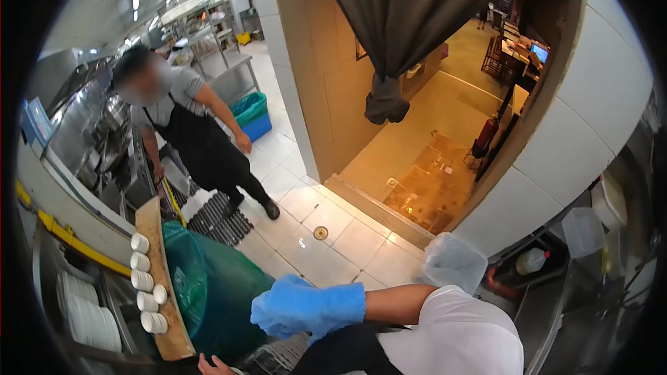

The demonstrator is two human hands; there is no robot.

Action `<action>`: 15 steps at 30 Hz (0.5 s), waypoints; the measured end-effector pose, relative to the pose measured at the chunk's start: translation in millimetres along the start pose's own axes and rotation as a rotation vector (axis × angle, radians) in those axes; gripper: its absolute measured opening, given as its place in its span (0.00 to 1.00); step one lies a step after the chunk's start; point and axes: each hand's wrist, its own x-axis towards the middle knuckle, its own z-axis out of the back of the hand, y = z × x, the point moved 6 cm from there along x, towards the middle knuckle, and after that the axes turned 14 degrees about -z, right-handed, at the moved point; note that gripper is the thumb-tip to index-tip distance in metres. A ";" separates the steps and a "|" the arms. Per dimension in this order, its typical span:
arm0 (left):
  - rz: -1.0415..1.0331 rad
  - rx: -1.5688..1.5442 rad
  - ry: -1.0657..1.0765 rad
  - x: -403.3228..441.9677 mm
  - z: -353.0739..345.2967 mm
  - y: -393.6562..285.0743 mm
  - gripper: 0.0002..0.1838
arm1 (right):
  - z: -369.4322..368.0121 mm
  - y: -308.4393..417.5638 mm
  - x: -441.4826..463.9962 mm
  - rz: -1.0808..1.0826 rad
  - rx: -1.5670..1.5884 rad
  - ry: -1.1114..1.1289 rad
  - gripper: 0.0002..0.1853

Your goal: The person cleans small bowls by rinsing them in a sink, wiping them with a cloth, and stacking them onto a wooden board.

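Note:
A thick blue cloth (306, 307) covers my right hand and wrist, so its fingers are hidden. My bare right forearm (394, 304) comes out of a white sleeve. At the bottom edge, my left hand (215, 366) shows only in part, its fingers apart, just below the end of a wooden board (170, 305). Several small white cups (142, 280) stand along this board. Between the board and the blue cloth is a large green bin (236, 285) with a green liner. Part of a metal rack (274, 355) shows beneath the cloth.
A person (191, 125) in a black apron stands at the left by the counter. Stacked white plates (90, 312) sit lower left. A blue bin (253, 121) is farther back. A clear plastic tub (453, 264) stands near the doorway, where a dark curtain (403, 14) hangs.

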 end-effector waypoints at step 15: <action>0.443 -1.582 0.284 -158.1 -63.8 -195.8 0.38 | 40.2 45.8 -37.7 0.042 0.355 0.445 0.17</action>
